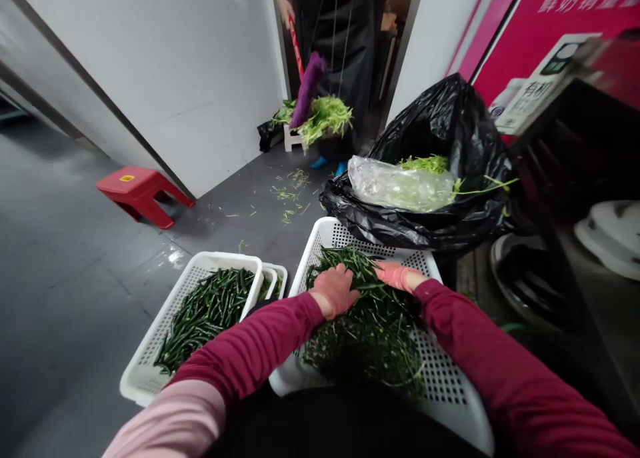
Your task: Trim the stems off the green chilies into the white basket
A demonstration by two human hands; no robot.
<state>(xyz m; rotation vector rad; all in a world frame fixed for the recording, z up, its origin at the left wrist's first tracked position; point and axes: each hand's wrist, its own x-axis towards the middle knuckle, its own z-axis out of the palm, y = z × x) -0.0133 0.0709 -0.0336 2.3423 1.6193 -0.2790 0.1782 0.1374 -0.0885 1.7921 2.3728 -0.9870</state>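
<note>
Glossy floor (65, 258); hands (334, 288) on slender peppers (373, 301).

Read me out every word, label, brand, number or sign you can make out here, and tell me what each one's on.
"鲜奶销量" – on the magenta panel, top right; the writing after it is cut off or unclear.
"有机" – on the white carton design on that panel; the smaller print there is too blurred to read.
Yellow sticker on the red plastic stool – too small to read.
No readable numbers.
</note>
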